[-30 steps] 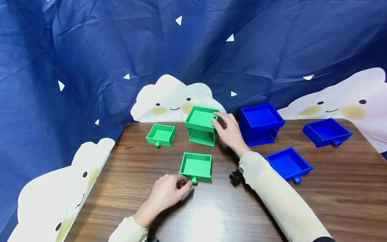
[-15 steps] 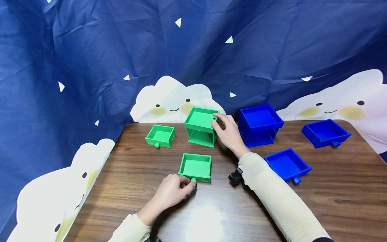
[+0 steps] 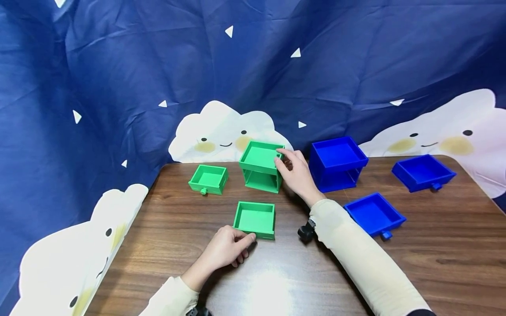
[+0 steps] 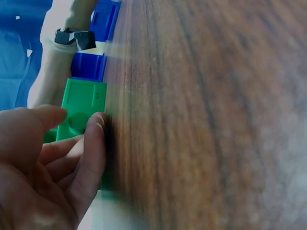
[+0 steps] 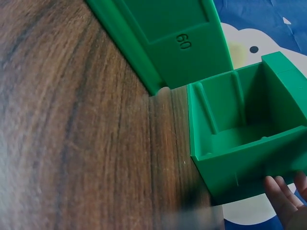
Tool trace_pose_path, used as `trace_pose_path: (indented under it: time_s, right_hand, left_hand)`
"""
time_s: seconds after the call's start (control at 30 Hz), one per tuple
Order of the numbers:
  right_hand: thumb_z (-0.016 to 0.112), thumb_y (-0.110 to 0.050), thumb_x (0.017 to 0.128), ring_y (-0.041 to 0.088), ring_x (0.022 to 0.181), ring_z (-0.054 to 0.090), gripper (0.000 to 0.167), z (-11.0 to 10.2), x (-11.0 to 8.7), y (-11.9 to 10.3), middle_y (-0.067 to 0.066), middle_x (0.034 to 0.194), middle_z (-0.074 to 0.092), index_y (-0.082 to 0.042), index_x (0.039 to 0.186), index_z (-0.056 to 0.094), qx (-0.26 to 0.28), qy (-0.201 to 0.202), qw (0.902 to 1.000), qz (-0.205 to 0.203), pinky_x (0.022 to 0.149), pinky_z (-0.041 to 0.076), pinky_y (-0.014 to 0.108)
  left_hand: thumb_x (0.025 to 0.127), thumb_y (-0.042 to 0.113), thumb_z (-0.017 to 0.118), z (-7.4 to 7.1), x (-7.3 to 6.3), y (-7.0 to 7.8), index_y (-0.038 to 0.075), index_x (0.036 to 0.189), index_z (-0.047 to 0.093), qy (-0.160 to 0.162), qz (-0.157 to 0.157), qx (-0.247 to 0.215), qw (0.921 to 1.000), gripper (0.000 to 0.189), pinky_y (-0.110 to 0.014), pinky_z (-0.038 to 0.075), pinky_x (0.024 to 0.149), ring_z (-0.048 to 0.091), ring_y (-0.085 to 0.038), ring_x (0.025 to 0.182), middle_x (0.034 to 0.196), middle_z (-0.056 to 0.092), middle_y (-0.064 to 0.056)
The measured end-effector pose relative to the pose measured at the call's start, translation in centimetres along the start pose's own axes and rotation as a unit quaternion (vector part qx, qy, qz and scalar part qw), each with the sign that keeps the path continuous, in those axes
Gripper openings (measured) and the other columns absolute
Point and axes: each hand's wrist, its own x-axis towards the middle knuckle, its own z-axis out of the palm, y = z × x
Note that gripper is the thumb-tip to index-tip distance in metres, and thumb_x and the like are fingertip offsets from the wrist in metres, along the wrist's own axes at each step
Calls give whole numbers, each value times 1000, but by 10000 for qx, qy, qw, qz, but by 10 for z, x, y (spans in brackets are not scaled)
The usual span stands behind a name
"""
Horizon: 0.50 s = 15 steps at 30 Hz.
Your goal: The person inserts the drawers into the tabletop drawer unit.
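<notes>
My left hand (image 3: 229, 248) is at the front of a shallow green drawer (image 3: 254, 219) on the wooden table. In the left wrist view, its fingertips pinch round the drawer's small knob (image 4: 77, 122), which the hand hides in the head view. My right hand (image 3: 296, 173) holds the right side of a small green cabinet (image 3: 261, 166), its finger and thumb at the top rim. In the right wrist view, fingertips (image 5: 276, 184) of that hand lie against the cabinet's side wall. The cabinet's front opening faces the drawer.
A second green drawer (image 3: 208, 179) sits left of the cabinet. To the right stand a blue cabinet (image 3: 337, 164) and two blue drawers, one near the right sleeve (image 3: 374, 215), the other farther right (image 3: 424, 172). A blue cloud-print cloth (image 3: 253, 66) hangs behind the table.
My left hand has edged right and closed round the drawer's knob, now covered in the head view. My right hand stays at the cabinet. The head view has shifted slightly.
</notes>
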Motion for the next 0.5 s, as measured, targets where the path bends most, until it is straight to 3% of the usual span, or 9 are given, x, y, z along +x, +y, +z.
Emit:
trace_pose_path:
  time_s: [0.2,0.5]
  right_hand:
    - [62,-30,110,31,110,59,44,0,1,0,23,124,56,-11,149,64,27,-35,10000,12,105,54,53]
    - [60,-34,111,30,111,60,45,1,0,4,20,123,55,-13,151,62,-79,-35,10000,-11,103,54,47]
  left_hand:
    - [106,34,69,1,1,3,3,77,81,115,-137,-341,9993,44,-35,59,44,62,-7,43,57,70,-7]
    - [104,24,72,3,3,4,-4,85,83,60,-409,-1045,9937,35,-34,62,50,65,-6,45,61,73,-12]
